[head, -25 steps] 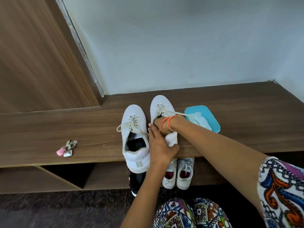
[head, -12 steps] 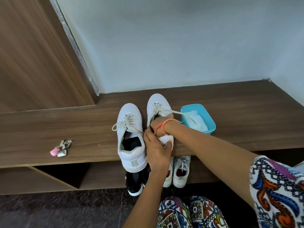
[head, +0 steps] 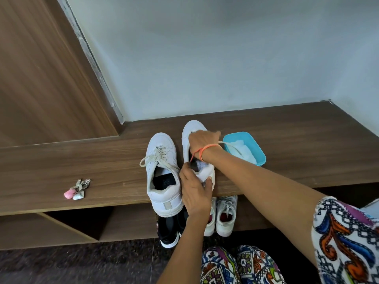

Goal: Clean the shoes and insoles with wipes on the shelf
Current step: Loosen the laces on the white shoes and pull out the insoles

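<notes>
Head view: two white sneakers sit on the wooden shelf (head: 297, 140), toes to the wall. Left hand (head: 195, 191) has fingers and thumb curled round the heel of the right white sneaker (head: 191, 128), steadying it at the near shelf edge. Right hand (head: 203, 138) lies over that shoe's laced top, fingers bent down. Can't tell if it has a wipe under it or only lace. One lace end trails right across the blue wipe tub (head: 259, 158), just beside the shoe, with white wipes (head: 242, 149) inside. Left white sneaker (head: 162, 152) sits close alongside, unheld, dark insole (head: 165, 182) still in. My read on progress: early. One upper is being worked, no insole is out, and the second shoe is not started. Keys with pink fob (head: 77, 190) lie well left. More shoes are in the cubby below.
</notes>
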